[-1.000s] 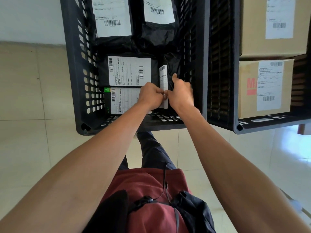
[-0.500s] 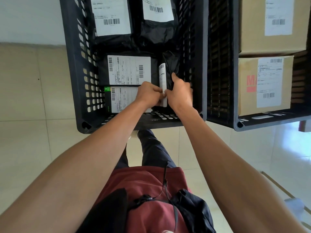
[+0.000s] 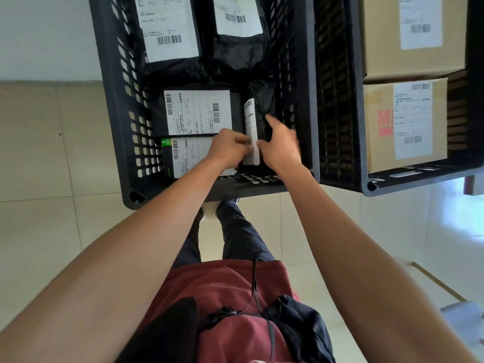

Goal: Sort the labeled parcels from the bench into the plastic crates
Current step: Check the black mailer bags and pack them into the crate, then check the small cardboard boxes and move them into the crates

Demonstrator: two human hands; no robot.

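Left hand (image 3: 230, 148): inside the left crate, fingers curled, pinching the near left edge of the upright parcel's label.
Right hand (image 3: 281, 145): just right of the left hand, thumb extended forward against the black wrap, fingers curled around the parcel's right side; slightly blurred.
Upright black parcel (image 3: 258, 111): stands on edge between the two hands, in the near right part of the left crate, its white label (image 3: 251, 132) facing left.
Left crate (image 3: 115, 106): black slotted plastic, enclosing both hands.
Flat labeled parcel (image 3: 197, 112): immediately left of the left-hand fingers, label up.
Green-tagged parcel (image 3: 183, 155): left of and partly beneath the left wrist, label up.
Far parcels (image 3: 170, 27): two black bags with white labels, beyond both hands in the same crate.
Right crate (image 3: 337, 100): touching the left crate, right of the right hand.
Cardboard boxes (image 3: 406, 124): two labeled, in the right crate, well apart from the right-hand fingers.
Floor (image 3: 39, 153): pale tiles below the crates.
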